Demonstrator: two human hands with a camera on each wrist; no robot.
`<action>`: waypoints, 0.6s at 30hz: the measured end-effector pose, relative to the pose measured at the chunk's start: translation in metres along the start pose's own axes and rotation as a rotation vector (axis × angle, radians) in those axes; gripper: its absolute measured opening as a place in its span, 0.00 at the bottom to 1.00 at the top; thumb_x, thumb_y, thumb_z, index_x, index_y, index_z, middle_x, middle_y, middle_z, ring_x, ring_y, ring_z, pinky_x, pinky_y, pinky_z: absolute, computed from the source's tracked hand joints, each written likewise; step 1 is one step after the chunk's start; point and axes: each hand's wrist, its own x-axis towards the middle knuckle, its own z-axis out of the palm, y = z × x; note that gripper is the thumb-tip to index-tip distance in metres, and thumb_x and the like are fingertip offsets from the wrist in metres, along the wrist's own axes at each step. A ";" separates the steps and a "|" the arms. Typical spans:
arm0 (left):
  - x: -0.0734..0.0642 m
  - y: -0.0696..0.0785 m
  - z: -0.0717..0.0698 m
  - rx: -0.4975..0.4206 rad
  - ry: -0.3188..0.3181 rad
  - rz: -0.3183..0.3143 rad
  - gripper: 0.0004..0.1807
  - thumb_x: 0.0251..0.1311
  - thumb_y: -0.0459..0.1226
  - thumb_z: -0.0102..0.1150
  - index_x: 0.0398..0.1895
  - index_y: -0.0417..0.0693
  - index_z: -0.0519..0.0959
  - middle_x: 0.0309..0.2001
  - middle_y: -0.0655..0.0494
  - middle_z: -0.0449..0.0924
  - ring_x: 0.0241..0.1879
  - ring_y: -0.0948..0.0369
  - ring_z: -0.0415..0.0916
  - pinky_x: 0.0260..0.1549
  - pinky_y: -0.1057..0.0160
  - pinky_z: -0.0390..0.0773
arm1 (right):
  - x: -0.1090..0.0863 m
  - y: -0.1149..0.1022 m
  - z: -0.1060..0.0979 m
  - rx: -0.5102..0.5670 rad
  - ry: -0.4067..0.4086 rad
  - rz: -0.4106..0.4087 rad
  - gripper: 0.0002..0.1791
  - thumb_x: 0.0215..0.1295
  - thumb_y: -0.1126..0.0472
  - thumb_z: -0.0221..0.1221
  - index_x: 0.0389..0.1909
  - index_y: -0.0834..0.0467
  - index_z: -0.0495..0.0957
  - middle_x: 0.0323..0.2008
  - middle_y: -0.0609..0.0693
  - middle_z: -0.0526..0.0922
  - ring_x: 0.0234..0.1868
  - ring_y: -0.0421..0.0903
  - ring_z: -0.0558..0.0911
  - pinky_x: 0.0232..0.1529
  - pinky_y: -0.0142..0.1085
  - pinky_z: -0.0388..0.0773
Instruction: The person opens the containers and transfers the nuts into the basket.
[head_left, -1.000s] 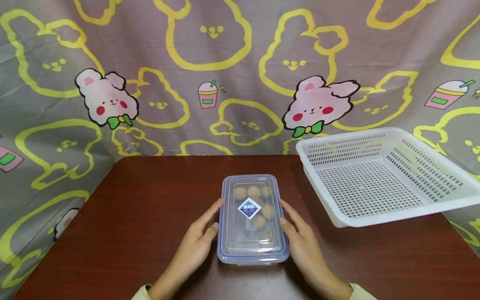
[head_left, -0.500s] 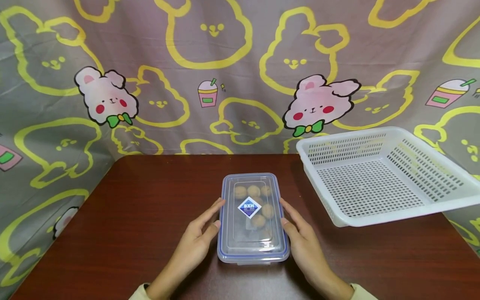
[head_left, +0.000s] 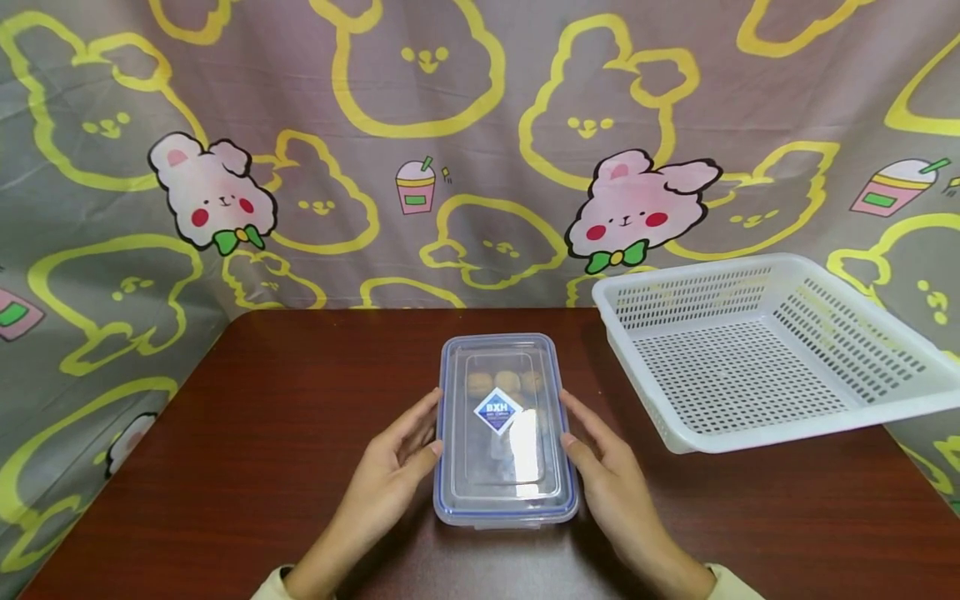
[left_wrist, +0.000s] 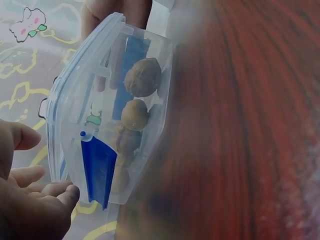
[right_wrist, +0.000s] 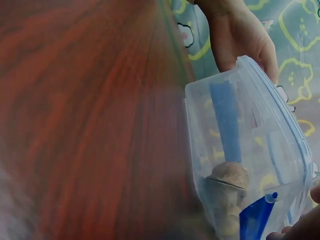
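Note:
A clear plastic food box [left_wrist: 145,155] with several walnuts [left_wrist: 142,77] inside stands on the brown table, upright and lengthwise before me. Its clear lid [head_left: 487,492] has a blue seal line and a diamond label reading BXH. Blue side clips [left_wrist: 98,172] hang unfastened in the wrist views. At the left side, my left hand [head_left: 386,475] holds the lid's edge, thumb at the rim. My right hand [head_left: 611,483] holds the opposite edge in the same way. The lid's far end stands raised. Glare on the lid hides some of the walnuts in the head view.
A white perforated plastic basket [head_left: 780,442] stands at the right of the table [head_left: 285,467], holding nothing. A grey curtain [head_left: 300,50] with yellow bunny outlines hangs behind the table and along its left side.
The far end of the lid has tilted up, and a bright glare patch now lies across it. Both hands have shifted slightly upward with it. The basket has not moved.

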 end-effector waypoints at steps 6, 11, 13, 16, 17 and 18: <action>0.000 0.002 -0.001 -0.015 0.001 0.012 0.37 0.69 0.27 0.61 0.80 0.42 0.62 0.78 0.45 0.65 0.73 0.52 0.70 0.64 0.71 0.75 | 0.002 -0.003 -0.002 -0.035 0.018 -0.073 0.29 0.76 0.70 0.55 0.75 0.53 0.71 0.75 0.54 0.72 0.63 0.36 0.79 0.55 0.27 0.81; -0.002 0.006 -0.002 0.013 0.017 0.008 0.39 0.67 0.27 0.64 0.80 0.48 0.65 0.75 0.45 0.71 0.58 0.59 0.83 0.54 0.69 0.82 | 0.003 -0.004 -0.003 -0.069 0.040 -0.170 0.28 0.73 0.73 0.57 0.73 0.57 0.74 0.71 0.57 0.76 0.55 0.36 0.82 0.52 0.26 0.81; -0.002 0.008 -0.002 0.014 0.017 -0.012 0.39 0.66 0.27 0.65 0.80 0.51 0.65 0.72 0.44 0.75 0.51 0.61 0.84 0.49 0.68 0.83 | 0.004 -0.005 -0.003 -0.085 0.055 -0.195 0.28 0.72 0.74 0.58 0.72 0.58 0.75 0.67 0.57 0.78 0.50 0.35 0.83 0.49 0.26 0.81; -0.002 0.011 -0.002 0.005 0.015 -0.036 0.41 0.65 0.27 0.66 0.80 0.54 0.65 0.66 0.42 0.79 0.45 0.61 0.84 0.45 0.68 0.84 | 0.004 -0.008 -0.004 -0.116 0.076 -0.201 0.29 0.70 0.74 0.59 0.71 0.57 0.75 0.58 0.58 0.82 0.46 0.35 0.82 0.47 0.25 0.80; -0.002 0.011 -0.002 0.004 0.014 -0.040 0.41 0.65 0.27 0.66 0.80 0.55 0.65 0.66 0.42 0.79 0.44 0.61 0.84 0.44 0.68 0.84 | 0.005 -0.009 -0.005 -0.123 0.081 -0.196 0.29 0.70 0.74 0.60 0.71 0.57 0.75 0.55 0.57 0.82 0.45 0.35 0.81 0.46 0.25 0.80; -0.002 0.012 -0.003 0.000 0.012 -0.041 0.41 0.65 0.27 0.66 0.80 0.55 0.65 0.64 0.42 0.80 0.43 0.61 0.84 0.43 0.68 0.84 | 0.005 -0.009 -0.005 -0.124 0.083 -0.194 0.30 0.70 0.74 0.60 0.72 0.58 0.74 0.54 0.58 0.82 0.44 0.35 0.80 0.46 0.25 0.79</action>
